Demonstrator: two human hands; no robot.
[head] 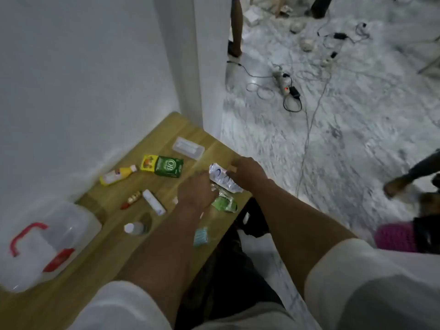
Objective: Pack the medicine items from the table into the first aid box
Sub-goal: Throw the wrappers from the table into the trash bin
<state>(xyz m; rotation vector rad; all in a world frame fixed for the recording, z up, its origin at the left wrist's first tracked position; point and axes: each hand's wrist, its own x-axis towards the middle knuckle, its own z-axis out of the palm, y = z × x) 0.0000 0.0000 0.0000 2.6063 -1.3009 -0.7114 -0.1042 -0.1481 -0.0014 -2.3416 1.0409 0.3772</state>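
Nearest the camera, two bare forearms in pale short sleeves reach out over a light wooden surface (71, 289). At its near left corner sits the translucent plastic first aid box with a red handle and red latch (45, 244), its lid on. A small teal blister strip (200, 235) lies by the near edge under the left forearm, and a small clear bottle with a white cap (134, 228) lies just left of that arm. Beyond are a slim white tube (154, 202) and a small red and cream item (130, 200) side by side. The left hand (196, 190) rests palm down, fingers curled over crumpled foil packets, with a green sachet (225, 204) just to its right. The right hand (247, 171) presses on a white and blue plastic pouch (222, 178) near the right edge; whether either hand truly grips is unclear. Farther off lie a yellow bottle on its side (118, 175), a yellow carton (149, 163) touching a green box (169, 166), and a clear flat plastic case (188, 147) near the white wall.
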